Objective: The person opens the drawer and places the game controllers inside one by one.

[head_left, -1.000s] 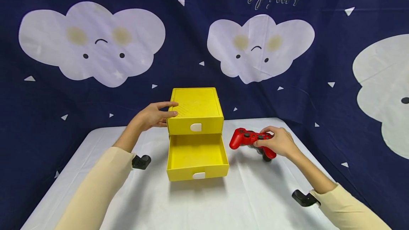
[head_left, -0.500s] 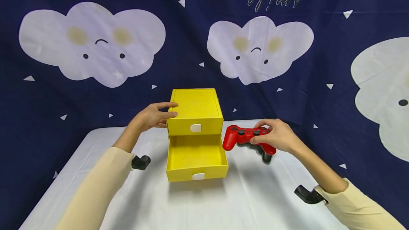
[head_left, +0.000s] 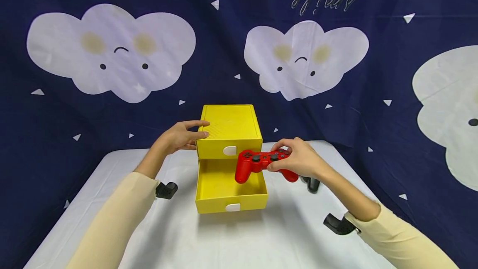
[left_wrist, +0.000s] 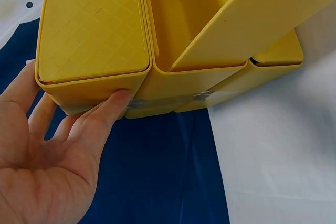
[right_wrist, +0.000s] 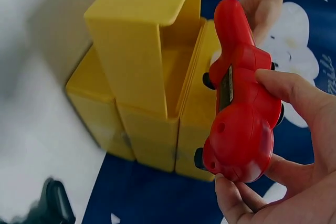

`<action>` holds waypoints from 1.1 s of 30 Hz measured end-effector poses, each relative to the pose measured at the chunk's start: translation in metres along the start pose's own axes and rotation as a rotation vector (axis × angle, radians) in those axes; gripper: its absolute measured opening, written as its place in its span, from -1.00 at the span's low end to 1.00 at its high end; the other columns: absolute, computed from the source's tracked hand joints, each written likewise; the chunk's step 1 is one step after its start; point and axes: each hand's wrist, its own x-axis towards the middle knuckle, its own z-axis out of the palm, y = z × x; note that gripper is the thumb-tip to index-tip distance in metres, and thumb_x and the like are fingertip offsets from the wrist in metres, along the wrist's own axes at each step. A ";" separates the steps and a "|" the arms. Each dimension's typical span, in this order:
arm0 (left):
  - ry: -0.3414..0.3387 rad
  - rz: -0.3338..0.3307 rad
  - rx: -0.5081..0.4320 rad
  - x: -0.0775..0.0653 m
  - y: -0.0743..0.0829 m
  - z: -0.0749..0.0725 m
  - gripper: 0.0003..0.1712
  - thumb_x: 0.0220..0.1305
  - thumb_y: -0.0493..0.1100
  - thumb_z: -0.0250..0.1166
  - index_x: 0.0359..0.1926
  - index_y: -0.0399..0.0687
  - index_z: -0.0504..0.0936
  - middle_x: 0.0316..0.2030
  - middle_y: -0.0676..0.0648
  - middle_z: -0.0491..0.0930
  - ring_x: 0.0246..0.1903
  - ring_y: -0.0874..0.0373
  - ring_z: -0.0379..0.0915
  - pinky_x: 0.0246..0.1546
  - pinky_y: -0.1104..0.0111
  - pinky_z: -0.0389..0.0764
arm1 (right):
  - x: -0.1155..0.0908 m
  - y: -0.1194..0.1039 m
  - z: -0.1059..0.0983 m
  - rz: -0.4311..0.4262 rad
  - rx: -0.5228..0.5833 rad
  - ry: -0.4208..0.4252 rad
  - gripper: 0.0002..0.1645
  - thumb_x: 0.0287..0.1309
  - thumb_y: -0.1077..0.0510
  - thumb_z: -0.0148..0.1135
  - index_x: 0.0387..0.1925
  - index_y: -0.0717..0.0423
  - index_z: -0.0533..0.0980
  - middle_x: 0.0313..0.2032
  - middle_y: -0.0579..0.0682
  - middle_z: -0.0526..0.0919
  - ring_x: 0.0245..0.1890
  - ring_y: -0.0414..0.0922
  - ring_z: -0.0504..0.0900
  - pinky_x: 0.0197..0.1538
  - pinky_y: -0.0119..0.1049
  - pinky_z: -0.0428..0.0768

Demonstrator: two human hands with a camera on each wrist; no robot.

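Note:
In the head view, my right hand (head_left: pixel 298 159) holds a red game controller (head_left: pixel 244 167) by its right part. The controller hangs in front of the yellow drawer unit (head_left: pixel 229 121), over the right part of its pulled-out drawer (head_left: pixel 210 186). Inside, that drawer shows a bare yellow floor. Above it, the top drawer (head_left: pixel 209 149) is closed. My left hand (head_left: pixel 175 136) rests against the unit's upper left side, fingers extended, some reaching onto its top. The left wrist view shows this hand (left_wrist: pixel 58 156) touching the unit's side, with a further closed drawer (left_wrist: pixel 283 51) beyond the pulled-out one.
A black game controller (head_left: pixel 313 185) lies on the white table (head_left: pixel 276 235), right of the drawers and partly hidden behind my right hand. A dark blue cloth (head_left: pixel 216 61) with white clouds hangs behind and beside the table.
My right hand has carried the red controller leftward, from above the black controller to in front of the drawer unit. More of the black one was covered before. The left hand stays in place.

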 end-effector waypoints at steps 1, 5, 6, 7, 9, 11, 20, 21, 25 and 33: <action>-0.003 0.003 0.000 0.000 0.000 0.000 -0.30 0.41 0.00 0.33 0.50 0.23 0.34 0.51 -0.16 0.25 0.31 -0.21 0.46 0.30 -0.01 0.54 | 0.002 -0.003 0.003 -0.006 0.001 -0.001 -0.42 -0.12 -0.20 0.59 -0.06 -0.10 0.64 -0.44 -0.02 0.72 -0.39 -0.02 0.66 -0.35 -0.24 0.68; -0.016 0.015 -0.004 0.000 0.000 0.000 -0.29 0.42 0.00 0.33 0.51 0.21 0.32 0.51 -0.18 0.25 0.32 -0.20 0.45 0.29 0.00 0.54 | 0.010 -0.014 0.017 -0.048 0.019 0.001 -0.45 -0.14 -0.19 0.60 -0.09 -0.11 0.65 -0.41 -0.04 0.71 -0.27 -0.01 0.62 -0.36 -0.25 0.67; -0.021 0.019 -0.004 0.000 0.000 0.000 -0.29 0.42 0.00 0.32 0.52 0.20 0.32 0.51 -0.18 0.25 0.33 -0.20 0.44 0.30 0.00 0.54 | 0.012 -0.016 0.020 -0.059 0.027 0.001 -0.46 -0.14 -0.18 0.61 -0.10 -0.10 0.66 -0.40 -0.03 0.71 -0.27 0.00 0.62 -0.36 -0.25 0.68; -0.022 0.020 -0.005 0.000 0.000 0.000 -0.29 0.42 -0.01 0.33 0.52 0.20 0.32 0.51 -0.18 0.25 0.33 -0.19 0.44 0.30 0.00 0.53 | 0.014 -0.019 0.024 -0.069 0.032 0.002 -0.46 -0.15 -0.17 0.62 -0.10 -0.10 0.66 -0.39 -0.02 0.71 -0.28 0.00 0.62 -0.37 -0.25 0.68; -0.021 0.020 -0.005 -0.001 0.001 0.000 -0.29 0.41 -0.01 0.33 0.52 0.20 0.32 0.51 -0.19 0.24 0.33 -0.19 0.44 0.30 -0.01 0.53 | 0.017 -0.023 0.031 -0.078 0.032 -0.001 -0.44 -0.16 -0.17 0.62 -0.10 -0.09 0.66 -0.31 0.01 0.67 -0.26 -0.02 0.59 -0.37 -0.27 0.67; -0.024 0.020 -0.005 -0.001 0.001 -0.001 -0.29 0.42 -0.01 0.32 0.52 0.19 0.31 0.52 -0.19 0.23 0.33 -0.20 0.44 0.31 -0.02 0.52 | 0.021 -0.028 0.038 -0.082 0.023 0.000 -0.44 -0.18 -0.17 0.63 -0.10 -0.10 0.67 -0.24 0.04 0.62 -0.24 -0.01 0.57 -0.36 -0.27 0.66; -0.021 0.015 0.004 -0.004 0.003 -0.001 -0.28 0.42 -0.01 0.32 0.53 0.19 0.31 0.51 -0.19 0.24 0.33 -0.21 0.44 0.32 -0.03 0.51 | 0.032 -0.036 0.065 -0.159 -0.065 0.053 -0.49 -0.24 -0.14 0.66 -0.20 -0.09 0.69 -0.28 -0.07 0.64 -0.16 -0.07 0.43 -0.24 -0.27 0.47; -0.020 0.015 0.005 -0.004 0.003 -0.001 -0.28 0.42 -0.01 0.32 0.52 0.19 0.31 0.51 -0.19 0.24 0.33 -0.21 0.44 0.31 -0.03 0.51 | 0.033 -0.035 0.067 -0.168 -0.068 0.057 -0.50 -0.24 -0.13 0.66 -0.21 -0.08 0.69 -0.30 -0.08 0.65 -0.16 -0.07 0.43 -0.23 -0.26 0.46; -0.016 0.015 0.002 -0.003 0.003 0.000 -0.28 0.41 -0.01 0.33 0.52 0.19 0.31 0.51 -0.19 0.24 0.31 -0.20 0.46 0.31 -0.02 0.52 | 0.033 -0.033 0.076 -0.182 -0.069 0.062 -0.51 -0.24 -0.10 0.67 -0.22 -0.05 0.69 -0.27 -0.08 0.65 -0.15 -0.07 0.46 -0.14 -0.24 0.47; -0.015 0.018 -0.008 -0.004 0.002 0.000 -0.28 0.42 -0.01 0.32 0.53 0.18 0.31 0.50 -0.19 0.26 0.30 -0.18 0.48 0.29 0.01 0.54 | 0.032 -0.029 0.092 -0.154 -0.071 0.065 -0.50 -0.27 -0.07 0.70 -0.23 -0.06 0.69 -0.24 -0.05 0.57 -0.17 -0.11 0.41 -0.18 -0.26 0.43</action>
